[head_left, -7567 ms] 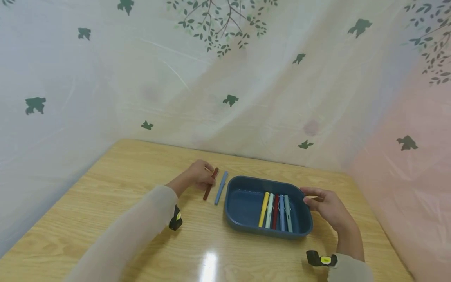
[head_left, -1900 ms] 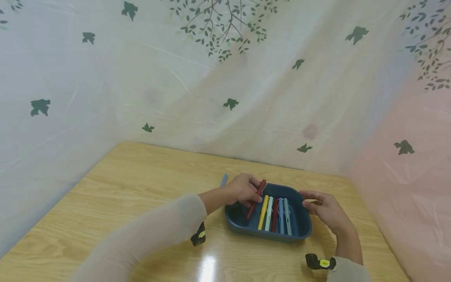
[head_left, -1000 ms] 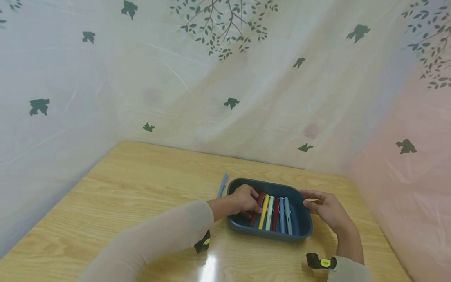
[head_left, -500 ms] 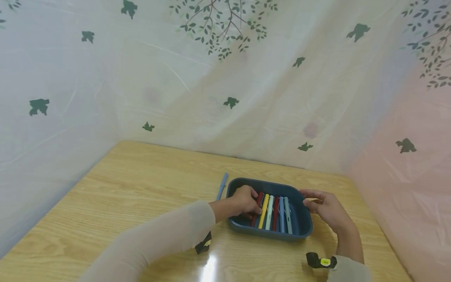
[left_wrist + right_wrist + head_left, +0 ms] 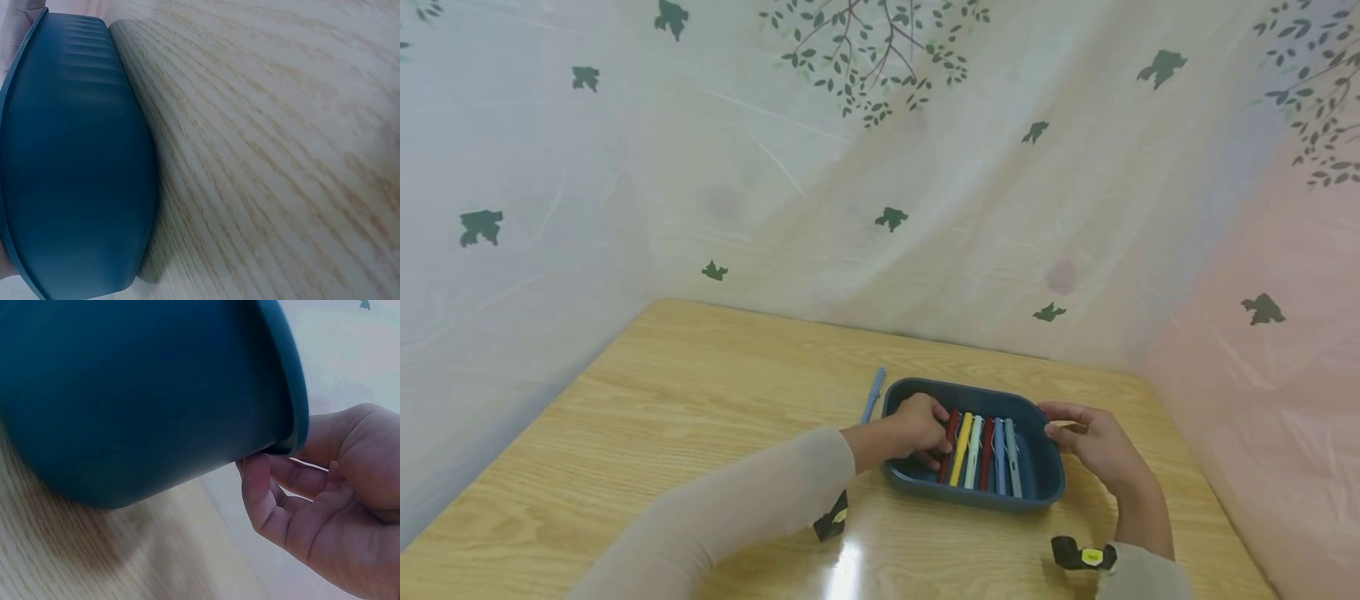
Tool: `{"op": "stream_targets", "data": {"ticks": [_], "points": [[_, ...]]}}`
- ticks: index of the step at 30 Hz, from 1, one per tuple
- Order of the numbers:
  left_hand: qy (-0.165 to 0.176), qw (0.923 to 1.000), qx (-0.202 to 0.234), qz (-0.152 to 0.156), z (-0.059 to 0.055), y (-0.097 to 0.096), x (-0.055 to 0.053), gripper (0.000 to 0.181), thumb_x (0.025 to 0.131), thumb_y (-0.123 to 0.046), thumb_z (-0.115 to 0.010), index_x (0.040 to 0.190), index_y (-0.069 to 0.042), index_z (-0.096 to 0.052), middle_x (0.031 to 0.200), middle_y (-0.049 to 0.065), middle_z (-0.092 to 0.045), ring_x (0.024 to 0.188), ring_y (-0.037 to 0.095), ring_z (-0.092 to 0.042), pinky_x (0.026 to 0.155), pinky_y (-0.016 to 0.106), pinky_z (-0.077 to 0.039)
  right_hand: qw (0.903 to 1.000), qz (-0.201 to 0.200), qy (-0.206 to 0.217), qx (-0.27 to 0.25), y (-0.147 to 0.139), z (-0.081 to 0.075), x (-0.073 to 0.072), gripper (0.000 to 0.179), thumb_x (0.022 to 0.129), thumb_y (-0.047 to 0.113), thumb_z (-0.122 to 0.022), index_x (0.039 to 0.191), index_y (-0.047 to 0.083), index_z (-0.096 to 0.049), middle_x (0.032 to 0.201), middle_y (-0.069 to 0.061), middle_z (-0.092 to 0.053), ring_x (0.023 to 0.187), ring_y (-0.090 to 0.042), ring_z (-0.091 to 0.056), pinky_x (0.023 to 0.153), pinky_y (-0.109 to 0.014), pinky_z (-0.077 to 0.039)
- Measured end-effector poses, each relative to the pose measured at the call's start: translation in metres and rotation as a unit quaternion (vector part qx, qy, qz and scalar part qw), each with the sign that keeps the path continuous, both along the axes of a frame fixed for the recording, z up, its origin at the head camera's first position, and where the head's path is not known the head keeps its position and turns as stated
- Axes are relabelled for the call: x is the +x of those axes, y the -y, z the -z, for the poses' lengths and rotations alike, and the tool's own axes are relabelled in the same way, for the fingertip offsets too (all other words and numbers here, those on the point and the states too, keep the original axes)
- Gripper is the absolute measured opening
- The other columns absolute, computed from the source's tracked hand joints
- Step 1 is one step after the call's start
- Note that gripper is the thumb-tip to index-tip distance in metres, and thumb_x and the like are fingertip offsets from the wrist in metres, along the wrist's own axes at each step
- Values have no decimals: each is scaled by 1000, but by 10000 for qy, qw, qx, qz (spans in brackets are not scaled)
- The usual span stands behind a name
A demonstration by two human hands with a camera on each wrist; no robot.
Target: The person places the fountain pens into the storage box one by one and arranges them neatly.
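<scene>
My left hand [image 5: 919,427] reaches into the dark blue box [image 5: 1037,492] and holds a dark red pen [image 5: 953,423] by its left side, partly covering it. This pen lies alongside a yellow pen [image 5: 961,450]. To the right, in the same row, are a pale green pen [image 5: 974,450], another dark red pen [image 5: 987,454], a blue pen [image 5: 1000,458] and a grey-green pen [image 5: 1013,458]. My right hand [image 5: 1101,442] pinches the box's right rim; the right wrist view shows its fingers [image 5: 256,481] under the rim. In the left wrist view only the box's outer wall [image 5: 81,144] shows.
A blue pen [image 5: 874,393] lies on the wooden table [image 5: 737,375], just left of the box. A pale curtain [image 5: 775,183] with leaf and bird prints hangs behind the table and along its sides.
My left hand has carried the dark red pen from the table into the box and shifted it right, against the yellow pen. My right hand has stayed at the rim.
</scene>
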State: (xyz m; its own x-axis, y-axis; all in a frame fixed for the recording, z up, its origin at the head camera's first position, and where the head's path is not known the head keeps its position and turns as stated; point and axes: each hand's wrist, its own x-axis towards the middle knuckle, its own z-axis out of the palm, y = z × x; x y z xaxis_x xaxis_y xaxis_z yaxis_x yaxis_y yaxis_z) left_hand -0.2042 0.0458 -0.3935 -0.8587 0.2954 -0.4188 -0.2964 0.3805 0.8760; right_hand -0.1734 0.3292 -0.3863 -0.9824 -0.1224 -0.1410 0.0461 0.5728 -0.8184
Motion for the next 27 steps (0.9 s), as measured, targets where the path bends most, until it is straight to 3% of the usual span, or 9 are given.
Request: {"op": "stream_targets", "data": {"ticks": [8, 17, 22, 27], "points": [[92, 9997, 210, -45, 1, 0, 1, 47, 80, 23, -70, 122, 4, -59, 85, 15, -66, 70, 26, -72, 62, 36, -64, 10000, 10, 25, 24, -2, 0, -3, 44, 105, 14, -60, 147, 4, -54, 149, -25, -50, 119, -35, -65, 101, -55, -53], [178, 9998, 97, -29, 0, -2, -1, 47, 82, 21, -71, 124, 4, -59, 86, 17, -67, 70, 26, -71, 60, 35, -64, 10000, -39, -9, -24, -2, 0, 0, 44, 104, 13, -60, 147, 2, -54, 148, -26, -50, 120, -37, -63, 97, -49, -57], [3, 9997, 183, 148, -9, 2, -5, 48, 84, 18, -71, 128, 4, -58, 86, 18, -71, 74, 27, -72, 62, 36, -64, 10000, -54, 10, -46, -3, 1, 0, 44, 105, 13, -60, 147, 3, -54, 150, -26, -49, 122, -37, -62, 96, -47, -58], [-91, 9980, 591, 190, -24, 9, -13, 50, 86, 15, -68, 134, 4, -56, 90, 16, -70, 89, 33, -72, 63, 38, -65, 10000, -65, 19, -37, -3, 1, 0, 44, 105, 14, -60, 147, 3, -54, 150, -26, -49, 122, -37, -62, 97, -48, -57]]}}
